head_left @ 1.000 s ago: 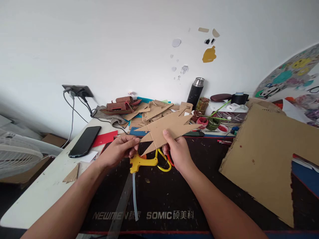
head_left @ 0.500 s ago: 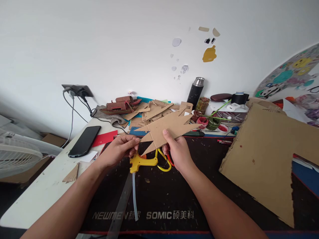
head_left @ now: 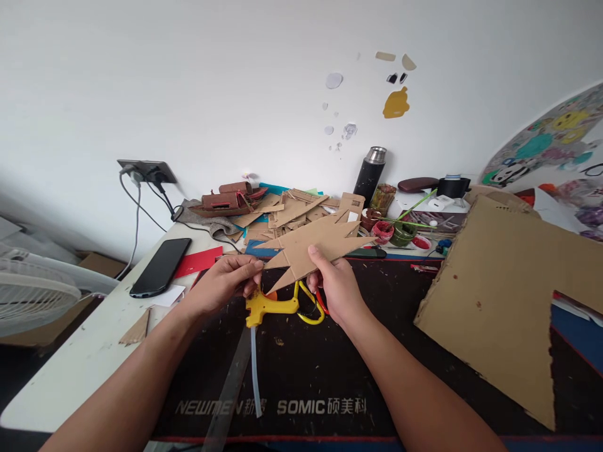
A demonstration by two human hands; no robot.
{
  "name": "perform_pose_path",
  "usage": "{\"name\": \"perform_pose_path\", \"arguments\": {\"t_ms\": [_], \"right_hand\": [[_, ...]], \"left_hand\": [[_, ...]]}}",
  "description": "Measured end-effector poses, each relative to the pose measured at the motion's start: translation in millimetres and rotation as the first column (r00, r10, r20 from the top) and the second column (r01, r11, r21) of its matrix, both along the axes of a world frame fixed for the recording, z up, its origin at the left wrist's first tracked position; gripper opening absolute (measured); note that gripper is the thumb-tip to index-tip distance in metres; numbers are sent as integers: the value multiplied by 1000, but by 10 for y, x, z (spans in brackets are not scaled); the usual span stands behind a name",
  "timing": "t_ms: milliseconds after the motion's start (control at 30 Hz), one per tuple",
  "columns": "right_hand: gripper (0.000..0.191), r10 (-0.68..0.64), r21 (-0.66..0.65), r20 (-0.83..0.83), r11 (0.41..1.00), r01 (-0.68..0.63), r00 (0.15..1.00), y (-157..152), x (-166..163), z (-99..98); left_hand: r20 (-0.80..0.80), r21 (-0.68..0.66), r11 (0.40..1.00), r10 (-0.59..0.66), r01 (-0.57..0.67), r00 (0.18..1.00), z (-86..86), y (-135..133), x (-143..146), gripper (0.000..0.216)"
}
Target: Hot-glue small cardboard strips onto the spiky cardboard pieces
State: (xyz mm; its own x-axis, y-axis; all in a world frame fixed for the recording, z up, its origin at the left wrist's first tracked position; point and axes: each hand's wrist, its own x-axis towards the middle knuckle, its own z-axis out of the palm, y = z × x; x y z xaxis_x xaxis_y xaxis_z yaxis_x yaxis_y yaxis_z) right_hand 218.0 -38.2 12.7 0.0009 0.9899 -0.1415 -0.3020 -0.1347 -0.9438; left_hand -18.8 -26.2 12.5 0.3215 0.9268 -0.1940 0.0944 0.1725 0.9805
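A spiky cardboard cutout [head_left: 306, 248] is held up over the dark desk mat. My right hand [head_left: 336, 282] grips its near edge, thumb on top and fingers underneath. At the left, my left hand [head_left: 235, 276] pinches the tip of one of its points between thumb and fingers. Beneath the cutout lies a yellow hot glue gun [head_left: 271, 306], a clear glue stick [head_left: 255, 376] trailing from it toward me. Partly hidden behind my right hand are scissors with yellow and red handles [head_left: 311, 314]. A clear ruler [head_left: 230, 383] lies on the mat below the glue gun.
A large cardboard sheet [head_left: 494, 301] covers the right side. Cardboard scraps [head_left: 296, 210] are piled at the back, near a black thermos [head_left: 370, 176] and paint jars [head_left: 402, 233]. A phone [head_left: 160, 268] lies at the left, with a fan [head_left: 38, 292] beyond the desk edge.
The cutout has tilted very slightly, its right-hand points shifting a little to the left. Both hands keep their hold.
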Motion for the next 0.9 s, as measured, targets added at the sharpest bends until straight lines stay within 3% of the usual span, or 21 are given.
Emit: {"name": "perform_pose_path", "arguments": {"t_ms": [700, 900], "right_hand": [[52, -24, -24, -56, 999, 23, 998, 26, -5, 20], [52, -42, -27, -46, 999, 41, 998, 36, 15, 14]], "left_hand": [[7, 25, 1000, -3, 3, 1000, 49, 14, -34, 49], [54, 40, 998, 55, -58, 997, 33, 54, -70, 50]]}}
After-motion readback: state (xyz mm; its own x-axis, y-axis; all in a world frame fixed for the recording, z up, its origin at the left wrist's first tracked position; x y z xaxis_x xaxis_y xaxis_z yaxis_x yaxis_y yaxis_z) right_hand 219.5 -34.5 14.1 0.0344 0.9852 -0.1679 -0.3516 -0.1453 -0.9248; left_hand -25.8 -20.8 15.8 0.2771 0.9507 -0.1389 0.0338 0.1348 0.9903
